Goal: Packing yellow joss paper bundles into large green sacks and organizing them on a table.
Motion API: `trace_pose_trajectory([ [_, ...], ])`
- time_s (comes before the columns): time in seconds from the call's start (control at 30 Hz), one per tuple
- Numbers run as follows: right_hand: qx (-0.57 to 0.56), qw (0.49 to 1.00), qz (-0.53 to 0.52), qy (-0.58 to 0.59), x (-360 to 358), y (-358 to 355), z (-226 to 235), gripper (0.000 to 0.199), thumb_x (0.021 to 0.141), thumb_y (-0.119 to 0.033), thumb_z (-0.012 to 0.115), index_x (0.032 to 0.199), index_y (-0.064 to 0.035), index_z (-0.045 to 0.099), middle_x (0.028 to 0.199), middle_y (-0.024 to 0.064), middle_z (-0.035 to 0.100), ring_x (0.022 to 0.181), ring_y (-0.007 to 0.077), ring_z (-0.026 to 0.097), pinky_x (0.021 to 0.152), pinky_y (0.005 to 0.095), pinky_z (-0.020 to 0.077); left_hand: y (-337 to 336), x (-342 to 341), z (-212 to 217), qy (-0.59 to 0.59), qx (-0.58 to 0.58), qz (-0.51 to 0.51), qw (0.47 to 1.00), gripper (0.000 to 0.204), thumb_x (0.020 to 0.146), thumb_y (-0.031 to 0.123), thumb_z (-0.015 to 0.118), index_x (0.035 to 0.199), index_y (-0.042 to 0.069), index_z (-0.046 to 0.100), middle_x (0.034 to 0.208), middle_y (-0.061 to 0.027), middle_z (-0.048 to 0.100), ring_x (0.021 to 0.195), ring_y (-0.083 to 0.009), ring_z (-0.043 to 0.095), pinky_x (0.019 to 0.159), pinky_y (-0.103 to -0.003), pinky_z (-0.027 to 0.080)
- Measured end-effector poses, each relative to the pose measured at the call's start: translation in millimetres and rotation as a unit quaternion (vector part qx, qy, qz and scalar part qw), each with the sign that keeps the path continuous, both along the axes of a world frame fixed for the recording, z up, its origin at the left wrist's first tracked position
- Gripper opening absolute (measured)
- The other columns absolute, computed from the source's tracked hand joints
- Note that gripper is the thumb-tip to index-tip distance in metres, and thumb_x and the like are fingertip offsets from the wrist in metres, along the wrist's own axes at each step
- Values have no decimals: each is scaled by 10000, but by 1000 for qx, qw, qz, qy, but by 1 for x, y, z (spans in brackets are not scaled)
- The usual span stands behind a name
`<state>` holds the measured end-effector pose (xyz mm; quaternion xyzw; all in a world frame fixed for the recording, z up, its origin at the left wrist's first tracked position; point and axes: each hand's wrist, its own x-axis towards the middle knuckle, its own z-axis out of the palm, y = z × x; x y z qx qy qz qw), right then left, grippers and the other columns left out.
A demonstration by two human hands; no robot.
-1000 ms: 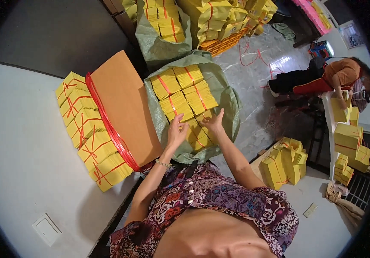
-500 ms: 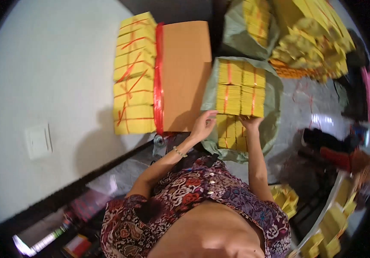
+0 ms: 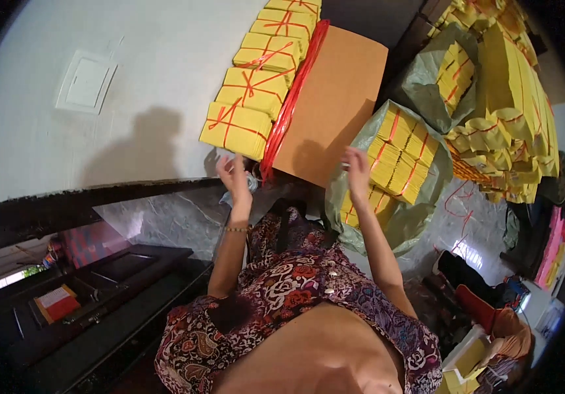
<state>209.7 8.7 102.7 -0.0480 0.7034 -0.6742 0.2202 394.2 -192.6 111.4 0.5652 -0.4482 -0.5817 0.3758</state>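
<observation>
Both hands, lifted off the sack since half a second ago: our left hand (image 3: 235,176) and right hand (image 3: 357,172) hover open, empty. Yellow bundles (image 3: 400,154) fill the green sack (image 3: 427,79); sack unclosed, we judge.

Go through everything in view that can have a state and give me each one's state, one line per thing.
Left hand: raised, fingers spread, holding nothing, near the tied stack's lower corner.
Right hand: raised, open, empty, above the sack's bundles.
Tied stack of yellow bundles: bound with red strap, brown cardboard sheet on its side.
Green sack: open, partly filled with yellow bundles.
Yellow bundles in the sack: tied with red string, packed side by side.
</observation>
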Motion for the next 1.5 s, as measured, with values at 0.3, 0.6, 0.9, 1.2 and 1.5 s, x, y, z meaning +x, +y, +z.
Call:
trace_pose_trajectory([
  [0.3, 94, 963, 243, 63, 38, -163, -15, 528, 868, -405, 589, 1090, 71, 543, 1003, 226, 616, 950, 303, 611, 813, 368, 477, -78, -1, -44, 66, 232, 30, 970, 1060, 661, 632, 705, 1418, 118, 170, 1283, -113, 300, 1129, -303, 375, 942, -439, 326],
  [0.6, 91, 969, 207, 102, 49, -194, -56, 721, 798, -343, 698, 1265, 109, 387, 1188, 253, 528, 1115, 324, 520, 947, 376, 416, -100, -20, -53, 194, 272, -88, 938, 801, 717, 696, 589, 1285, 152, 437, 1217, -81, 501, 1130, -247, 469, 960, -476, 347],
  [0.9, 41, 970, 185, 155, 96, -150, -21, 804, 743, -206, 760, 1322, 76, 277, 1206, 214, 459, 1101, 285, 497, 909, 368, 450, -47, -10, -24, 375, 110, -64, 918, 587, 911, 474, 431, 1393, 148, 354, 1383, -77, 427, 1235, -287, 442, 1025, -474, 369],
  [1.2, 110, 951, 164, 237, 80, -49, 69, 1246, 537, -424, 860, 1394, 40, 84, 1363, 277, 181, 1294, 432, 196, 1078, 467, 222, 37, -26, 39, 295, 59, -62, 952, 748, 856, 609, 445, 1423, 150, 280, 1438, -104, 331, 1284, -310, 376, 1054, -478, 332],
  [1.5, 32, 987, 1, 159, 36, 89, 91, 1472, 520, -409, 892, 1406, -34, -222, 1468, 213, 53, 1368, 303, 152, 1117, 408, 175, 140, -102, 48, 361, 268, -338, 827, 770, 819, 566, 560, 1403, 132, 307, 1388, -77, 402, 1243, -278, 432, 1035, -473, 368],
])
